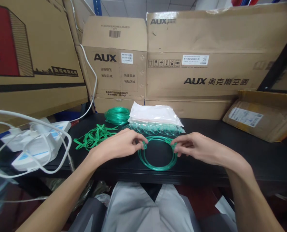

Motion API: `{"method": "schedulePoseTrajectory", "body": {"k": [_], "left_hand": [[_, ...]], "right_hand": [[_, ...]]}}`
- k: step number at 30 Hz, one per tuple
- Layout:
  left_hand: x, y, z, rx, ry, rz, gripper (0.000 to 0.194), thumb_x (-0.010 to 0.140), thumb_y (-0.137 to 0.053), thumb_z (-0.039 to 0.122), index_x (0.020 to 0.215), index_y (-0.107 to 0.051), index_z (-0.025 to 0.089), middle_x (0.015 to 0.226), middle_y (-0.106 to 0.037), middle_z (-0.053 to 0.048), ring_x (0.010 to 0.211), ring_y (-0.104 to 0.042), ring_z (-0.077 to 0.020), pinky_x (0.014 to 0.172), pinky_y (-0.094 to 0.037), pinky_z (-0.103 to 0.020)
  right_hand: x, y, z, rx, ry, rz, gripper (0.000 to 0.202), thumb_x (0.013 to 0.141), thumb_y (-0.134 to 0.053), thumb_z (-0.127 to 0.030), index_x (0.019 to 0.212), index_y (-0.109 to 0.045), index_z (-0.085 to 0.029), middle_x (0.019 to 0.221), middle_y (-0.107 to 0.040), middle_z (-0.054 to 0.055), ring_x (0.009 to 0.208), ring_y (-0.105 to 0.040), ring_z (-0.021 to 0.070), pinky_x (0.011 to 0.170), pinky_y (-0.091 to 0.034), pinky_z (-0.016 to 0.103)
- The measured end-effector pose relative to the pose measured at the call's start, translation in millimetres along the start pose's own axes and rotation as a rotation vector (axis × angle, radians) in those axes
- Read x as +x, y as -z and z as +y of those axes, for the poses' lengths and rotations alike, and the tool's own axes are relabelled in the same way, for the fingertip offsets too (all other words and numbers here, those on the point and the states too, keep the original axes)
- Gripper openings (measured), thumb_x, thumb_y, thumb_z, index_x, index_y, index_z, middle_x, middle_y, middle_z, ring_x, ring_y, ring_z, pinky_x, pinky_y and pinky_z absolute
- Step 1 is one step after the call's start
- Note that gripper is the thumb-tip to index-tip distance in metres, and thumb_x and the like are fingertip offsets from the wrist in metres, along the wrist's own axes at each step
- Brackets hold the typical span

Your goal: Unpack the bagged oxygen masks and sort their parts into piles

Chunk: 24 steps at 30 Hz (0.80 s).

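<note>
Black table [125, 163] fronts cardboard boxes [206, 71]; left hand [126, 142] and right hand [198, 147] pinch coiled green tubing [160, 168].

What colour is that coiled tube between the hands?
The coiled tube is green, clearest in the head view.

The left hand [124, 141] and right hand [198, 146] pinch opposite sides of a green tube coil [159, 168]. Beyond it on a black table [201, 164] lies a stack of plastic packets [155, 114], beside another coil [117, 116] and loose green straps [95, 137]. A power strip [40, 158] sits at left; a cardboard box [194, 71] stands behind.
</note>
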State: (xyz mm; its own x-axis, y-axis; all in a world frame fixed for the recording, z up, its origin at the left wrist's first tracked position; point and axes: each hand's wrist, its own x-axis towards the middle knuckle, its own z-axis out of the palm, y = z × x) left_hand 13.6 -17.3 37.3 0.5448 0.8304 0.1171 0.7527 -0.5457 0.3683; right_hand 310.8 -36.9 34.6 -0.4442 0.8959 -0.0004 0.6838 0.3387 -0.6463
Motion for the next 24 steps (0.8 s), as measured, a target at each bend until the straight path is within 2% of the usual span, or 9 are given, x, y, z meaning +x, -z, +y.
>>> {"method": "schedulePoseTrajectory", "body": {"k": [4,6,9,12,16,18,20,23,24], "left_hand": [[-6,-0.7,-4,-0.041,-0.07,0.007,0.028,0.096,-0.062,0.047,0.111,-0.079,0.031,0.105,-0.077,0.003,0.099,-0.068,-0.0185,0.081,-0.044,-0.023],[-7,-3.1,-5,-0.036,-0.105,0.053,0.026,0.095,-0.064,0.05,0.102,-0.08,0.03,0.105,-0.075,0.002,0.1,-0.067,-0.0186,0.081,-0.043,-0.023],[-6,-8.1,-1,-0.026,-0.133,0.089,0.027,0.091,-0.068,0.054,0.095,-0.079,0.031,0.105,-0.07,0.002,0.098,-0.065,-0.018,0.078,-0.042,-0.024],[-4,-11.6,4,-0.045,-0.16,0.066,0.028,0.089,-0.07,0.056,0.091,-0.078,0.029,0.11,-0.069,0.002,0.102,-0.064,-0.0191,0.083,-0.042,-0.025],[0,-9.7,9,-0.035,-0.138,0.008,0.025,0.089,-0.07,0.054,0.094,-0.079,0.03,0.105,-0.073,0.003,0.106,-0.063,-0.0216,0.089,-0.04,-0.026],[3,-7.0,11,-0.015,-0.1,-0.034,0.025,0.087,-0.073,0.055,0.096,-0.08,0.033,0.101,-0.075,0.003,0.106,-0.063,-0.0229,0.087,-0.041,-0.027],[6,-4.5,13,-0.02,-0.095,-0.09,0.024,0.085,-0.074,0.054,0.097,-0.081,0.033,0.096,-0.077,0.003,0.099,-0.065,-0.0223,0.082,-0.042,-0.026],[11,-2.7,14,-0.072,-0.145,-0.169,0.021,0.086,-0.075,0.047,0.098,-0.082,0.031,0.09,-0.078,0.002,0.088,-0.068,-0.0192,0.076,-0.043,-0.024],[12,-2.7,15,-0.091,-0.165,-0.187,0.02,0.086,-0.075,0.045,0.099,-0.082,0.03,0.091,-0.079,0.002,0.087,-0.069,-0.0183,0.075,-0.044,-0.024]], "right_hand": [[1,-1,-3,-0.083,0.032,0.055,0.028,0.096,-0.058,-0.04,0.095,-0.078,-0.02,0.079,-0.077,0.002,0.072,-0.07,0.0177,0.07,-0.052,0.026],[2,-3,-5,-0.143,0.034,0.108,0.029,0.095,-0.06,-0.044,0.09,-0.08,-0.023,0.075,-0.075,0.0,0.069,-0.066,0.0173,0.066,-0.049,0.027],[6,-11,-7,-0.196,0.049,0.161,0.024,0.09,-0.067,-0.047,0.088,-0.081,-0.027,0.083,-0.076,0.0,0.077,-0.066,0.0185,0.068,-0.047,0.027],[13,-24,-11,-0.196,0.09,0.13,0.02,0.087,-0.072,-0.044,0.084,-0.081,-0.027,0.087,-0.076,0.001,0.081,-0.065,0.019,0.071,-0.046,0.027],[20,-34,-19,-0.165,0.137,0.009,0.02,0.087,-0.072,-0.043,0.088,-0.083,-0.026,0.09,-0.077,0.001,0.085,-0.066,0.0198,0.074,-0.047,0.027],[17,-28,-21,-0.124,0.156,-0.039,0.023,0.09,-0.069,-0.044,0.094,-0.083,-0.026,0.093,-0.079,0.001,0.085,-0.068,0.0201,0.075,-0.049,0.028],[8,-13,-16,-0.105,0.15,0.004,0.027,0.091,-0.067,-0.046,0.1,-0.082,-0.026,0.098,-0.08,0.001,0.088,-0.07,0.0215,0.08,-0.051,0.029],[-10,20,6,-0.186,0.098,0.276,0.033,0.089,-0.069,-0.053,0.103,-0.081,-0.026,0.111,-0.078,0.004,0.101,-0.07,0.0252,0.091,-0.052,0.033],[-15,32,17,-0.224,0.065,0.36,0.037,0.087,-0.07,-0.057,0.105,-0.08,-0.026,0.113,-0.078,0.005,0.1,-0.07,0.0264,0.089,-0.052,0.035]]}}
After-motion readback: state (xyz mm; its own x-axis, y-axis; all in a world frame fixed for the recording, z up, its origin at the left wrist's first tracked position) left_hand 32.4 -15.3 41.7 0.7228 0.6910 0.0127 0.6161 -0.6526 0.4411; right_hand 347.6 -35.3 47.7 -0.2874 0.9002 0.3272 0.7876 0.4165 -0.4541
